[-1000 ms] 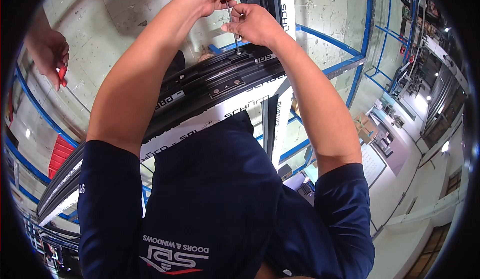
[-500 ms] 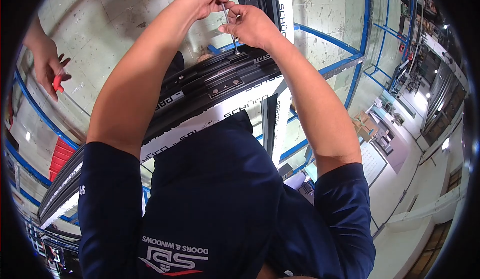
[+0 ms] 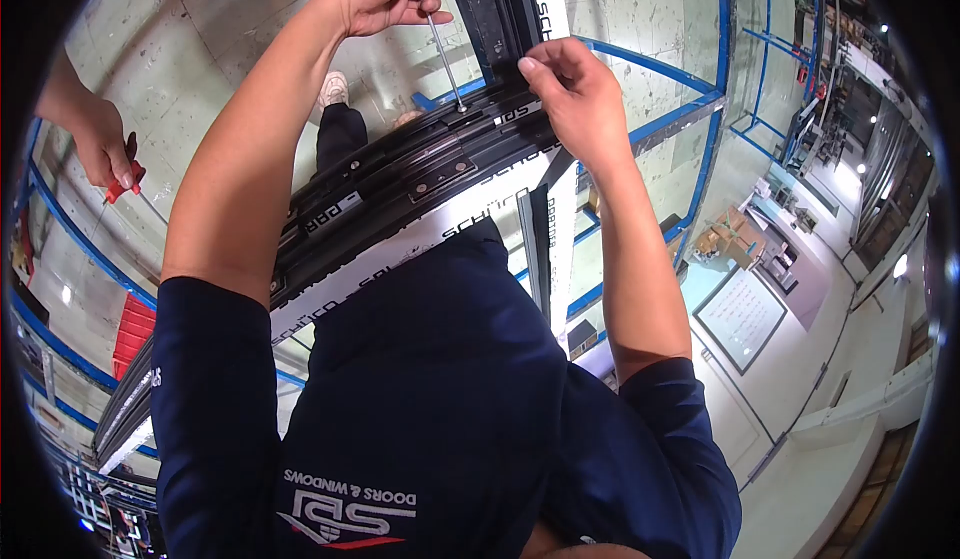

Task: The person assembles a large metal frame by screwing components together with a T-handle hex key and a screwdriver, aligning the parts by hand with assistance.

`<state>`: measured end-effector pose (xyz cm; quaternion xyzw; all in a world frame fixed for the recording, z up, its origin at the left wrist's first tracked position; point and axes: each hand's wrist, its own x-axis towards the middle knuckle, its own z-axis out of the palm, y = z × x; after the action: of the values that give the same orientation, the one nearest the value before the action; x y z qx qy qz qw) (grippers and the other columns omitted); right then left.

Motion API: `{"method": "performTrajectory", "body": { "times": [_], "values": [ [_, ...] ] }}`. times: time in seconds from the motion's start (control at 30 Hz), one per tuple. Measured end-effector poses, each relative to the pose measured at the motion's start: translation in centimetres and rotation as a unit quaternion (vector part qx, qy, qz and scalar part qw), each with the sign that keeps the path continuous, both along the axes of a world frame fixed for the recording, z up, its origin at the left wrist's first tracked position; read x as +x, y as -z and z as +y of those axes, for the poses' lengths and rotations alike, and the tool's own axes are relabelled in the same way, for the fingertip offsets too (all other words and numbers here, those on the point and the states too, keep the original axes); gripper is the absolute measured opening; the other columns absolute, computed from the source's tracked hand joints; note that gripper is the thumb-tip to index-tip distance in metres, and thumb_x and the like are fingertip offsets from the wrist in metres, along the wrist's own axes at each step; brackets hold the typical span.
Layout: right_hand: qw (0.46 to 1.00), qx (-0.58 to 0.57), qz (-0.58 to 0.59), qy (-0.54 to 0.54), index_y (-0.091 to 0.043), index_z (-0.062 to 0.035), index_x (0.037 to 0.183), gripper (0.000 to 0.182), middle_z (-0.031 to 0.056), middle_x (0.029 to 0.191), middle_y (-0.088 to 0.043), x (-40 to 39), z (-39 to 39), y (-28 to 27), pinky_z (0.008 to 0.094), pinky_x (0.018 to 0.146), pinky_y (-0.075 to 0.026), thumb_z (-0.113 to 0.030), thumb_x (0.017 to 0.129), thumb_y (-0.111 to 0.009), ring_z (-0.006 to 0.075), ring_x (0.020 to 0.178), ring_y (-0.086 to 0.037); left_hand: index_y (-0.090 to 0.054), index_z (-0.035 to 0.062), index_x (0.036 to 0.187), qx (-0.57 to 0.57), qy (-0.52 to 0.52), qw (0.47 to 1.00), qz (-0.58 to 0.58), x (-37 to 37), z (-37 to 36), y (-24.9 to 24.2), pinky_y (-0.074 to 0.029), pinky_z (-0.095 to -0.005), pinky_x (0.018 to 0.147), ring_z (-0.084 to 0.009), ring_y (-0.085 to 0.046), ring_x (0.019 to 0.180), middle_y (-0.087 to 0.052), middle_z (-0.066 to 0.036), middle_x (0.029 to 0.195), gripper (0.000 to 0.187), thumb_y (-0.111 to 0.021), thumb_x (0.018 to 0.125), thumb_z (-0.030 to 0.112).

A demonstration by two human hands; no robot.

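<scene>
My left hand (image 3: 398,1) is at the top, fingers curled round the upper end of a driver tool with a thin metal shaft (image 3: 444,59); its grip end is hidden. The shaft slants down to a small round fitting (image 3: 461,108) on a black window-frame profile (image 3: 385,174). To the right, my right hand (image 3: 582,99) is off the shaft, with its fingers loosely bent and thumb toward the index finger. It hovers beside the corner where the profile meets a black upright (image 3: 500,19). Printed white protective film (image 3: 430,229) covers the profile's near side.
At the left, another person's hand (image 3: 100,144) holds a red-handled screwdriver (image 3: 126,185). A shoe (image 3: 333,90) shows on the floor beyond the profile. Blue metal framing (image 3: 685,119) surrounds the work. A whiteboard (image 3: 740,317) and cardboard boxes (image 3: 735,239) are at the right.
My right hand has let go of the shaft and moved right and down. My left hand has shifted left, still on the tool. The other person's screwdriver hand has moved slightly.
</scene>
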<state>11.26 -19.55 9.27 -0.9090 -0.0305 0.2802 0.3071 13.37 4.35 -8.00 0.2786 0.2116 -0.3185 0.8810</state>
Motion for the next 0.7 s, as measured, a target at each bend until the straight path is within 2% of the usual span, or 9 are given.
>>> {"method": "performTrajectory", "body": {
  "times": [0.13,0.23,0.33,0.37,0.43,0.5,0.6,0.63,0.7],
  "values": [
    [0.999,0.028,-0.006,0.027,-0.069,-0.0033,0.105,0.02,0.0038,0.084,-0.07,-1.3,-1.7,0.4,0.0272,0.074,-0.052,-0.02,0.095,-0.074,0.0105,0.077,-0.062,-0.05,0.0144,0.078,-0.144,0.011,0.989,0.017,-0.1,0.6,0.5,-0.06,-0.0468,0.09,-0.0173,-0.057,0.061,-0.048,0.002,0.066,0.035,-0.06,0.103,0.037],
    [0.999,0.044,-0.005,0.03,-0.069,-0.0032,0.104,0.019,0.0035,0.084,-0.069,-2.1,-2.5,1.0,0.0267,0.075,-0.052,-0.019,0.095,-0.073,0.0099,0.078,-0.062,-0.048,0.0152,0.083,0.062,-0.051,0.995,0.058,-0.2,-1.3,-1.8,-0.062,-0.0414,0.069,-0.0169,-0.054,0.055,-0.045,0.002,0.062,0.039,-0.066,0.099,0.045],
    [0.997,0.059,-0.027,0.037,-0.068,-0.0031,0.105,0.017,0.0033,0.085,-0.069,-2.7,-2.2,0.2,0.0269,0.075,-0.052,-0.017,0.096,-0.073,0.0094,0.078,-0.062,-0.047,0.0153,0.083,0.094,-0.068,0.988,0.102,0.1,0.1,-2.0,-0.058,-0.0374,0.06,-0.0162,-0.051,0.052,-0.043,0.002,0.059,0.039,-0.066,0.099,0.045],
    [0.997,0.053,-0.041,0.043,-0.068,-0.0029,0.106,0.017,0.0034,0.086,-0.07,-2.9,-2.2,-0.4,0.0272,0.076,-0.053,-0.016,0.095,-0.073,0.0093,0.078,-0.062,-0.047,0.0149,0.084,-0.074,-0.1,0.992,0.014,0.3,2.4,1.2,-0.055,-0.0358,0.057,-0.0157,-0.049,0.052,-0.042,0.002,0.058,0.039,-0.066,0.098,0.045],
    [0.992,0.088,-0.039,0.083,-0.068,-0.0021,0.107,0.018,0.0055,0.091,-0.071,-3.4,-2.6,-1.1,0.0282,0.08,-0.053,-0.014,0.094,-0.073,0.0117,0.084,-0.065,-0.048,0.0148,0.086,0.131,-0.24,0.95,0.149,1.7,2.9,-3.5,-0.047,-0.0331,0.05,-0.0141,-0.043,0.05,-0.041,0.003,0.058,0.039,-0.069,0.096,0.047],
    [0.983,0.068,-0.167,0.031,-0.068,-0.0015,0.108,0.019,0.0079,0.096,-0.07,-4.1,-3.7,-1.9,0.0301,0.085,-0.053,-0.012,0.093,-0.074,0.015,0.091,-0.066,-0.051,0.0163,0.088,0.222,-0.268,0.935,0.067,0.9,3.4,-8.8,-0.049,-0.0322,0.059,-0.0124,-0.042,0.052,-0.04,0.004,0.062,0.038,-0.072,0.093,0.048],
    [0.971,0.077,-0.221,0.053,-0.068,-0.0021,0.109,0.02,0.0114,0.098,-0.069,-7.4,-6.5,-2.9,0.0337,0.085,-0.054,-0.009,0.091,-0.074,0.0218,0.093,-0.067,-0.056,0.0102,0.129,0.286,-0.244,0.926,-0.04,-2.1,2.4,-13.8,-0.05,-0.0369,0.083,-0.0106,-0.046,0.073,-0.045,0.003,0.082,0.046,-0.067,0.099,0.043],
    [0.967,0.095,-0.229,0.062,-0.068,-0.0024,0.109,0.02,0.0117,0.098,-0.068,-9.0,-7.9,-3.1,0.0342,0.084,-0.054,-0.009,0.091,-0.074,0.0228,0.093,-0.068,-0.056,0.0105,0.128,0.353,-0.256,0.897,-0.066,-3.4,0.9,-15.5,-0.049,-0.0326,0.08,-0.01,-0.044,0.068,-0.044,0.005,0.079,0.04,-0.064,0.102,0.04],
    [0.965,0.164,-0.189,0.081,-0.068,-0.0029,0.108,0.019,0.0111,0.096,-0.068,-13.3,-11.2,-3.3,0.0351,0.083,-0.054,-0.011,0.092,-0.074,0.0224,0.091,-0.068,-0.05,0.0054,0.142,0.458,-0.195,0.847,-0.183,-7.5,-0.9,-18.3,-0.048,-0.0296,0.079,-0.0092,-0.052,0.084,-0.054,0.001,0.096,0.057,-0.068,0.099,0.038]
  ]
}}
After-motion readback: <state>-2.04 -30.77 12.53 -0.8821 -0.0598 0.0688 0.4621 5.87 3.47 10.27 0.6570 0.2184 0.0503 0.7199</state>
